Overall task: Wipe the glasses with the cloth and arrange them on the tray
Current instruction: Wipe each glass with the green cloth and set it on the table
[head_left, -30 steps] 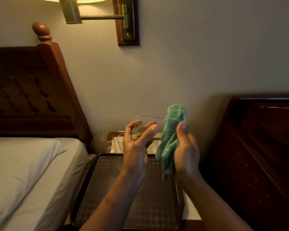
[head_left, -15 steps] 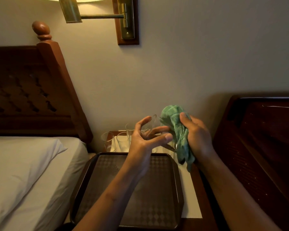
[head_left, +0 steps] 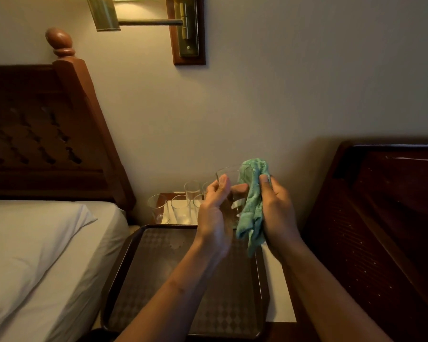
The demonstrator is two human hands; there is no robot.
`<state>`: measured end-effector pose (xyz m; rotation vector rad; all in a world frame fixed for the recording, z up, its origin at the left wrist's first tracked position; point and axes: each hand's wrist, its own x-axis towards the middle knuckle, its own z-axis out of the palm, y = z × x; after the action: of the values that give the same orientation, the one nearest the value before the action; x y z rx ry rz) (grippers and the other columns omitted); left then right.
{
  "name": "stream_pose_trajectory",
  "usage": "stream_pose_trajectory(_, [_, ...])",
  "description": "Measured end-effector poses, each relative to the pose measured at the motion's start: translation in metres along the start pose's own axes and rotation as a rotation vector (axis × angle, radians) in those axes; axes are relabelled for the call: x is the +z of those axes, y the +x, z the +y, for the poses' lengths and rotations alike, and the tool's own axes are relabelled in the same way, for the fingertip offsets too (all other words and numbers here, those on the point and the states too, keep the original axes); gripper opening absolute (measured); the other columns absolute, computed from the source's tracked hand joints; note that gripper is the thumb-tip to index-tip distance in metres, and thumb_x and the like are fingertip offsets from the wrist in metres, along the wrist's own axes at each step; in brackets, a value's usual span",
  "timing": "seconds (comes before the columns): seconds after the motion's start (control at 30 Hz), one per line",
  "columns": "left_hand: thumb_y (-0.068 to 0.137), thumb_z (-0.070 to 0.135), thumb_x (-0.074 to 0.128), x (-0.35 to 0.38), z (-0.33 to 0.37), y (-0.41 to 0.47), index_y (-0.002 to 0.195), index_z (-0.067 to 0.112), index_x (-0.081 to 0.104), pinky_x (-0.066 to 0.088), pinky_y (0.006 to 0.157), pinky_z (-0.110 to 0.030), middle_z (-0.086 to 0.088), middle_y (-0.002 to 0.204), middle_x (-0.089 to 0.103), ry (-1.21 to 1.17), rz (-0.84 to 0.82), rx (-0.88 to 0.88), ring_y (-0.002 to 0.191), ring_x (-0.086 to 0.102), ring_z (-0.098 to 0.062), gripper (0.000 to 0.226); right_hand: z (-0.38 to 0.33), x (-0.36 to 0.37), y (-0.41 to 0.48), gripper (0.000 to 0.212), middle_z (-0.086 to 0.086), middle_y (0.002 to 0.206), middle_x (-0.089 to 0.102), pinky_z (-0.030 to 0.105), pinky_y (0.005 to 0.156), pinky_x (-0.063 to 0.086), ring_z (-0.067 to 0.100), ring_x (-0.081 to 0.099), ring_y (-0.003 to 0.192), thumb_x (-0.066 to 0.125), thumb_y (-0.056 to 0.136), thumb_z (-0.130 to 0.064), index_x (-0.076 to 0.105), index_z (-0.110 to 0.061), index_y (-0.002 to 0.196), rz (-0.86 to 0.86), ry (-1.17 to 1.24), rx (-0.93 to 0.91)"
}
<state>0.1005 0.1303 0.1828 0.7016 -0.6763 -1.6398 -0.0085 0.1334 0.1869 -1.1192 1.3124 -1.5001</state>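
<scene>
While no glass shows on the tray [head_left: 124, 267] yet, the tally runs:
- Waiting glasses [head_left: 181, 211]: at least four, grouped beyond and left of the fingers.
- Left hand [head_left: 213, 213]: fingers curled round one glass [head_left: 232, 175], held above the tray.
- Cloth [head_left: 253, 206]: against that glass, bunched in the gripping right hand [head_left: 277, 208].

Progress judged early: first glass mid-wipe, the rest untouched.

Left hand [head_left: 214, 217], right hand [head_left: 279, 213], curled, close together

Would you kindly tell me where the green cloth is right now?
In the head view, the green cloth sits right of centre, gripped by the right hand against the glass the left hand holds, above the tray.
</scene>
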Motion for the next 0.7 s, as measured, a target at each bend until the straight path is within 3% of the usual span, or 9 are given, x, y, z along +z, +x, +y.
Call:
stream_pose_trajectory(0.1, [0.084, 0.046, 0.064, -0.002, 0.005, 0.005, 0.129, 0.008, 0.06, 0.062, 0.084, -0.039, -0.009, 0.104, 0.074, 0.119, 0.064, 0.088, 0.096, 0.074, -0.024, 0.059, 0.013, 0.011, -0.023, 0.046, -0.002, 0.114, 0.075, 0.029, 0.085, 0.062, 0.011, 0.074, 0.107, 0.047, 0.104, -0.053, 0.058, -0.024, 0.138, -0.11, -0.004, -0.092])
stream_pose_trajectory(0.17, [0.084, 0.049, 0.073, -0.005, 0.007, 0.007, 0.129, 0.008, 0.06, 0.061, 0.079, -0.035, -0.014, 0.115, 0.072, 0.153, 0.059, 0.088, 0.097, 0.075, -0.024, 0.062, 0.018, 0.007, -0.029, 0.053, -0.003, 0.123, 0.073, 0.029, 0.091, 0.061, 0.011, 0.072, 0.115, 0.054, 0.1, -0.05, 0.052, -0.025, 0.146, -0.178, 0.028, -0.09])
stream_pose_trajectory(0.27, [0.077, 0.037, 0.082, -0.008, 0.01, 0.004, 0.133, 0.007, 0.057, 0.054, 0.083, -0.043, -0.017, 0.118, 0.063, 0.052, -0.015, 0.018, 0.095, 0.067, -0.029, 0.069, 0.008, -0.006, -0.015, 0.03, 0.006, 0.117, 0.077, 0.037, 0.093, 0.061, 0.022, 0.074, 0.111, 0.051, 0.108, -0.032, 0.062, -0.021, 0.133, -0.205, 0.104, -0.03])
stream_pose_trajectory(0.37, [0.07, 0.041, 0.084, -0.01, 0.016, 0.004, 0.136, 0.004, 0.057, 0.047, 0.076, -0.04, -0.012, 0.108, 0.059, 0.01, -0.034, 0.06, 0.087, 0.059, -0.024, 0.08, -0.003, -0.015, 0.0, 0.025, 0.003, 0.102, 0.079, 0.025, 0.08, 0.062, 0.019, 0.076, 0.101, 0.046, 0.112, -0.015, 0.067, -0.014, 0.126, -0.03, 0.04, -0.045])
stream_pose_trajectory(0.47, [0.08, 0.047, 0.077, -0.012, 0.019, 0.006, 0.124, 0.011, 0.068, 0.05, 0.081, -0.041, -0.002, 0.095, 0.069, 0.157, 0.001, 0.205, 0.088, 0.064, -0.021, 0.058, -0.002, -0.016, 0.005, 0.035, 0.003, 0.12, 0.073, 0.037, 0.096, 0.061, 0.017, 0.072, 0.112, 0.042, 0.114, -0.019, 0.057, -0.016, 0.145, 0.101, -0.142, -0.118])
stream_pose_trajectory(0.57, [0.091, 0.044, 0.067, -0.002, 0.015, 0.008, 0.144, 0.012, 0.052, 0.051, 0.096, -0.05, -0.011, 0.107, 0.076, 0.306, 0.069, 0.264, 0.105, 0.07, -0.033, 0.064, 0.003, -0.004, -0.009, 0.036, 0.001, 0.121, 0.074, 0.049, 0.099, 0.059, 0.014, 0.073, 0.111, 0.042, 0.114, -0.03, 0.055, -0.023, 0.146, -0.016, -0.131, -0.163])
stream_pose_trajectory(0.63, [0.1, 0.044, 0.055, 0.001, 0.013, 0.01, 0.143, 0.019, 0.048, 0.058, 0.089, -0.041, -0.011, 0.108, 0.078, 0.349, 0.098, 0.272, 0.102, 0.073, -0.028, 0.05, 0.008, 0.003, -0.022, 0.046, -0.001, 0.132, 0.071, 0.051, 0.106, 0.055, 0.015, 0.068, 0.124, 0.041, 0.109, -0.048, 0.051, -0.029, 0.15, -0.135, -0.019, -0.143])
stream_pose_trajectory(0.7, [0.103, 0.049, 0.046, -0.002, 0.012, 0.009, 0.133, 0.021, 0.055, 0.06, 0.069, -0.028, -0.005, 0.099, 0.079, 0.346, 0.091, 0.236, 0.085, 0.073, -0.019, 0.042, 0.012, 0.006, -0.032, 0.066, 0.002, 0.149, 0.06, 0.056, 0.116, 0.046, 0.02, 0.055, 0.141, 0.038, 0.103, -0.062, 0.041, -0.025, 0.158, -0.226, 0.025, -0.161])
